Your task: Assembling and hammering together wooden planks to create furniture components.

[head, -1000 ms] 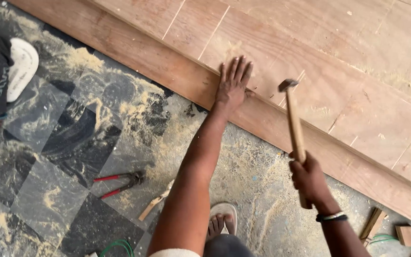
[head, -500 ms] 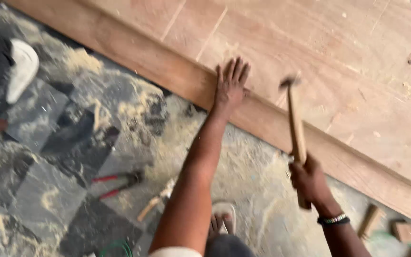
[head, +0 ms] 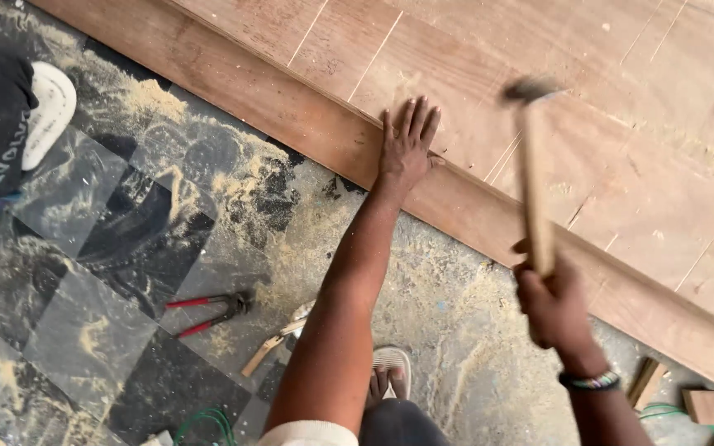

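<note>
A broad wooden panel fills the picture from twelve to three o'clock, its thick front edge running down toward four o'clock, with thin pale lines scored across its face. Below it, from seven to ten o'clock, lies the floor of dark and grey tiles, strewn with sawdust. The left hand lies flat on the panel near its edge, just above centre, fingers spread and pressed down on the wood. The right hand, at about four o'clock, is closed round the wooden handle of a hammer, which stands raised with its blurred head up at one o'clock, clear of the panel. At seven o'clock red-handled pliers rest on the tiles, well apart from both hands. A beaded bracelet circles the right wrist.
</note>
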